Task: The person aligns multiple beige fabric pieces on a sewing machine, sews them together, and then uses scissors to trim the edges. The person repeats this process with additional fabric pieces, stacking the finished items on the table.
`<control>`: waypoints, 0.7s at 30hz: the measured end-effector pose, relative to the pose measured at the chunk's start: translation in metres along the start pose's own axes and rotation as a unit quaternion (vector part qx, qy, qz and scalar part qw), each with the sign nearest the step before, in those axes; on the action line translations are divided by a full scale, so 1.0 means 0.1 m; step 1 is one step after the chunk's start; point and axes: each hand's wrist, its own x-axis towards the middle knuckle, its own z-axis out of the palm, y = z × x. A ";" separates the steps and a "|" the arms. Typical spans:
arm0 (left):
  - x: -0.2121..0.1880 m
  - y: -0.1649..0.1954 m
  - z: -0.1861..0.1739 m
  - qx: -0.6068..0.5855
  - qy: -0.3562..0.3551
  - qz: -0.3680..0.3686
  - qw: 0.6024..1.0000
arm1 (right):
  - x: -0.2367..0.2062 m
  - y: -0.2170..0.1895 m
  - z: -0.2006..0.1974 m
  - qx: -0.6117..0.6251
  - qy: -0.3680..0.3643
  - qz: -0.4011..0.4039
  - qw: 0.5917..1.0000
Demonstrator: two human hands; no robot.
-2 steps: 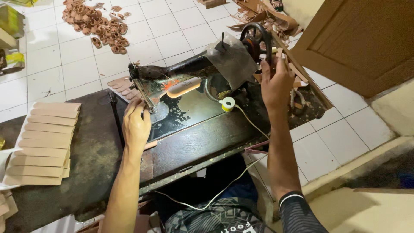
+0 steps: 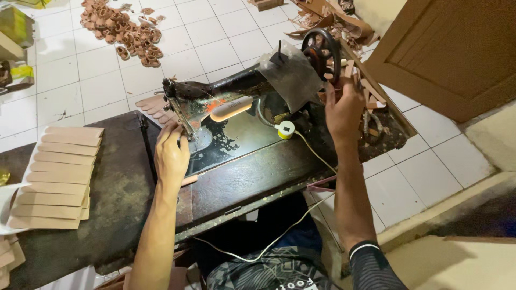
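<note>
Left hand (image 2: 172,156) lies flat on tan leather strip (image 2: 188,180) by the needle — right hand (image 2: 344,110) fingers curl around the sewing machine's handwheel (image 2: 321,53).

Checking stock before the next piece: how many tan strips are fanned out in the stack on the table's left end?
8 tan strips show, overlapped top to bottom left of the left hand; more may lie hidden beneath.

R hand (image 2: 344,107) | slid slightly off handwheel (image 2: 321,53) | L hand (image 2: 172,153) shifted slightly
</note>
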 end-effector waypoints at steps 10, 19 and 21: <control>0.07 -0.04 -0.03 0.008 0.030 0.034 0.999 | -0.57 -0.76 -0.35 0.231 0.055 -0.021 0.971; 0.20 -0.03 -0.02 -0.021 0.066 -0.015 0.997 | -1.21 -1.94 -0.55 0.640 -0.100 -0.170 0.743; 0.18 -0.03 -0.04 -0.030 0.071 -0.029 0.997 | -1.22 -2.05 -0.71 0.764 -0.148 -0.249 0.577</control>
